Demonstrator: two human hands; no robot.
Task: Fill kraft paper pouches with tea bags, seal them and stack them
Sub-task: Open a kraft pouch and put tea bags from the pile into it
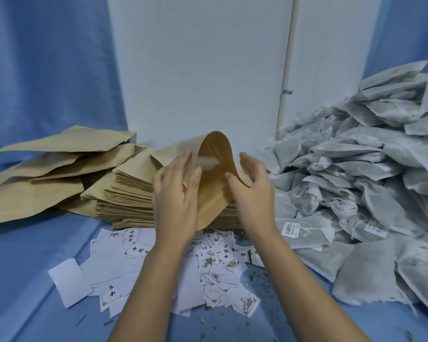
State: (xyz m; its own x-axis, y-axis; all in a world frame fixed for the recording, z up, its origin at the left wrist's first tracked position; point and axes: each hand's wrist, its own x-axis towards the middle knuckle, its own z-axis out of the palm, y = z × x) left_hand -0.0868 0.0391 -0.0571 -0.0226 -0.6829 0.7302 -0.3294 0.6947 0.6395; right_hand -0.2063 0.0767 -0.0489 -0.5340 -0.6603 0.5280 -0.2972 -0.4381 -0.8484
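A kraft paper pouch (214, 176) curls upward at the centre, above a tall stack of flat pouches (129, 196). My left hand (176, 191) holds the pouch's left edge, thumb on its inner face and fingers behind. On the pouch's right edge my right hand (252, 188) pinches with thumb and fingers. A big heap of grey tea bags (361, 174) with strings and barcode tags fills the right side.
Loose kraft pouches (47, 174) lie spread at the left. White printed labels (158, 267) and tea crumbs litter the blue cloth (22, 280) in front of me. Behind stand a white wall panel (200, 70) and blue curtains.
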